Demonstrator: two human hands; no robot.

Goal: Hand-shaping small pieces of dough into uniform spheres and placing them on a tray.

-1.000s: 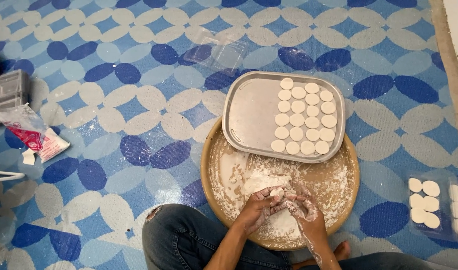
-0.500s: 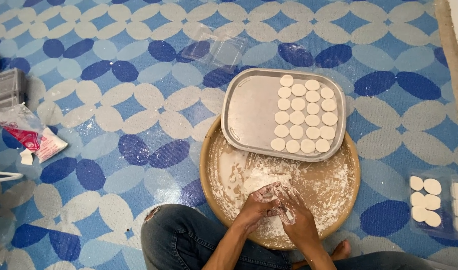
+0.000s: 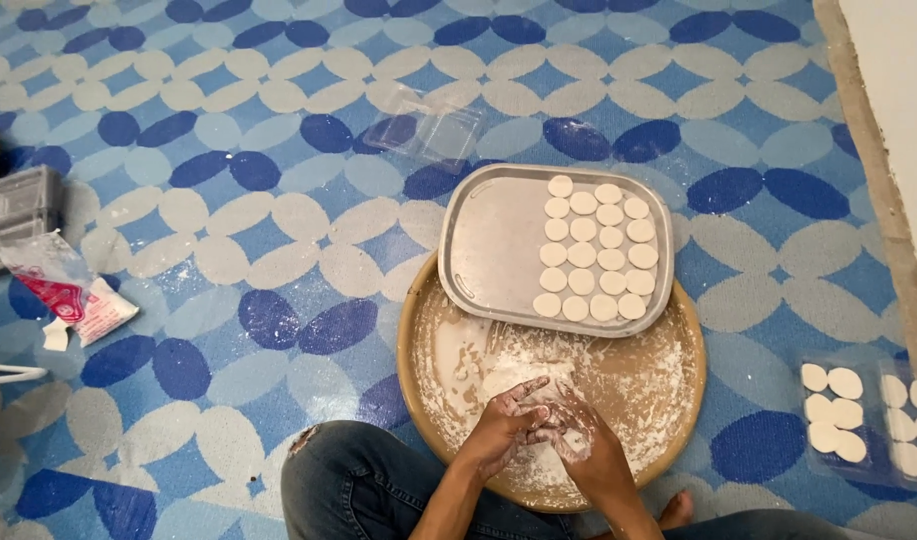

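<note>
A round wooden board [image 3: 668, 400] dusted with flour lies on the floor in front of my knees. My left hand [image 3: 503, 430] and my right hand [image 3: 588, 445] are pressed together over its near part, both coated in flour, working a small lump of white dough [image 3: 568, 438] between them. A loose mound of flour [image 3: 508, 375] lies just beyond my fingers. A grey metal tray [image 3: 488, 240] rests on the far edge of the board, with several flat white dough discs [image 3: 593, 250] in rows on its right half.
A clear plastic tray with more white discs [image 3: 848, 410] sits at the right on the blue patterned floor mat [image 3: 228, 250]. An empty clear plastic container [image 3: 428, 125] lies beyond the metal tray. A torn flour bag [image 3: 63, 290] and grey boxes [image 3: 18, 210] are at the left.
My hands have stayed over the near part of the board, kneading and turning the dough lump; my right hand has closed in against the left. The view has shifted slightly.
</note>
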